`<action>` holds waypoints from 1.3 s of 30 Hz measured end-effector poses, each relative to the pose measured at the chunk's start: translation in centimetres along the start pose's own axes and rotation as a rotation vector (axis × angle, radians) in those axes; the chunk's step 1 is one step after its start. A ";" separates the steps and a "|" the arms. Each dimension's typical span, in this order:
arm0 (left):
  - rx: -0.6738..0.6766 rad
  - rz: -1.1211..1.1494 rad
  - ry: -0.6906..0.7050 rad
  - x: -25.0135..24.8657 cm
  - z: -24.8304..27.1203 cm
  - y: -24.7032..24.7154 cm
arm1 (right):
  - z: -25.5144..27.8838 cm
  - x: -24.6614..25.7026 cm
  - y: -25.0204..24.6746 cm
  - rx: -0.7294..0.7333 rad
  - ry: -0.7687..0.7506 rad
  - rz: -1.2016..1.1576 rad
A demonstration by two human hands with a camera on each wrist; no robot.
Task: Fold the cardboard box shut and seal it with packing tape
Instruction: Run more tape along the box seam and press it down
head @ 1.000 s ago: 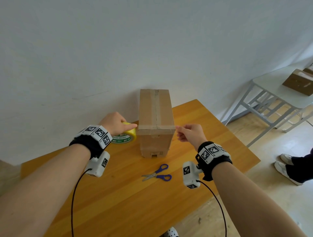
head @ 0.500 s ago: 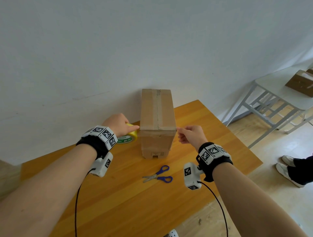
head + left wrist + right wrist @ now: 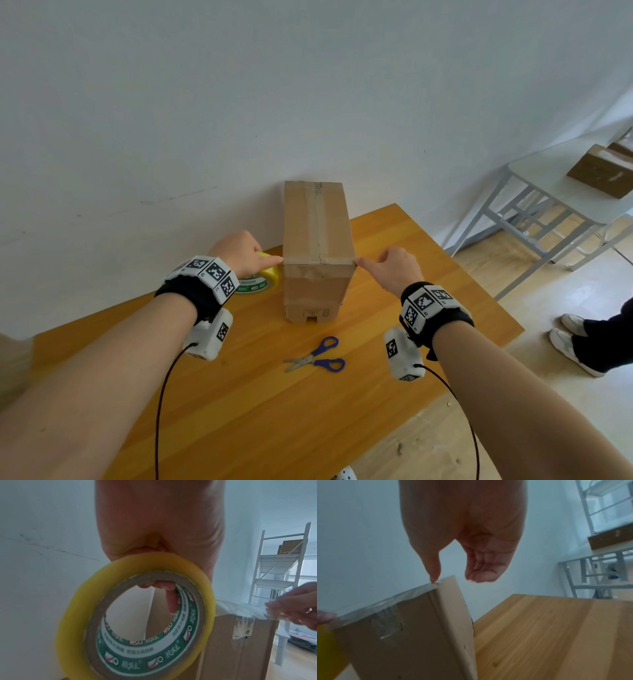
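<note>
A tall cardboard box point(image 3: 318, 240) stands on the wooden table point(image 3: 239, 411), its flaps folded shut and an older tape strip running along the top seam. My left hand point(image 3: 246, 257) grips the yellow packing tape roll point(image 3: 263, 277) against the box's left side; its fingers pass through the roll's core point(image 3: 169, 599). A clear tape strip point(image 3: 240, 608) runs from the roll across the near top edge. My right hand point(image 3: 363, 264) pinches the strip's end point(image 3: 435, 584) at the box's top right corner point(image 3: 447, 580), its other fingers curled.
Blue-handled scissors point(image 3: 317, 356) lie on the table in front of the box. The wall is right behind the box. To the right stands a grey table point(image 3: 548, 192) with another cardboard box point(image 3: 603, 174). A person's legs and white shoes point(image 3: 582, 346) are on the floor.
Both hands have closed in on the box. The right hand has brought the tape end from beside the box to its top right corner, and the strip now lies over the near top edge.
</note>
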State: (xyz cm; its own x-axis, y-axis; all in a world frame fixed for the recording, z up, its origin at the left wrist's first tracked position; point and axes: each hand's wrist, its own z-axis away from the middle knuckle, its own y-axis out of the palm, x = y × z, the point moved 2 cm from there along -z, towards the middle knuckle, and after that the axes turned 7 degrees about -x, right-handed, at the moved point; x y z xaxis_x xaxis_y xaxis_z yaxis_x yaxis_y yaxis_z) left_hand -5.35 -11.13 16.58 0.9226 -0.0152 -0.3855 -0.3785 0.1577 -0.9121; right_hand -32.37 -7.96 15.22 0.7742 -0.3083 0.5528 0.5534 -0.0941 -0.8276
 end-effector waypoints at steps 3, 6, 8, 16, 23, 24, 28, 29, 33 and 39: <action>0.012 -0.007 0.002 0.1 0.1 0.0 | 0.5 1.0 -0.3 -0.153 -0.184 0.049; 0.033 -0.019 0.012 0.2 0.2 0.1 | 2.0 3.9 0.9 -0.129 -0.494 0.030; 0.050 0.021 0.008 0.2 0.3 0.3 | 3.0 5.8 2.6 0.001 -0.676 0.100; 0.077 0.125 -0.066 0.6 0.6 -0.2 | 3.4 7.2 8.1 0.159 -0.954 0.492; 0.142 0.238 -0.003 1.2 0.9 -1.0 | 2.5 6.3 9.0 0.113 -0.986 0.471; 0.138 0.230 0.006 1.3 0.7 -1.1 | 2.4 6.3 9.0 0.114 -0.992 0.466; 0.147 0.118 -0.040 1.9 0.3 -0.5 | 2.2 6.2 8.8 0.112 -1.002 0.441; 0.149 0.080 -0.057 2.1 0.3 -0.3 | 2.2 6.2 8.8 0.113 -1.005 0.430; 0.139 0.026 0.046 2.4 0.3 0.0 | 2.1 6.0 8.6 0.107 -1.002 0.416; 0.141 0.119 0.133 2.8 0.8 -0.5 | 2.5 6.0 7.6 0.101 -0.977 0.309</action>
State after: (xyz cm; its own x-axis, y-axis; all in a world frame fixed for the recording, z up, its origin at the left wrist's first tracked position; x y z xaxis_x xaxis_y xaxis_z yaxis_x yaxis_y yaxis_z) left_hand -2.55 -10.45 16.04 0.8504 -0.1169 -0.5129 -0.4614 0.3025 -0.8340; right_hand -22.76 -8.16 12.52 0.7740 0.6033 0.1923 0.2759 -0.0479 -0.9600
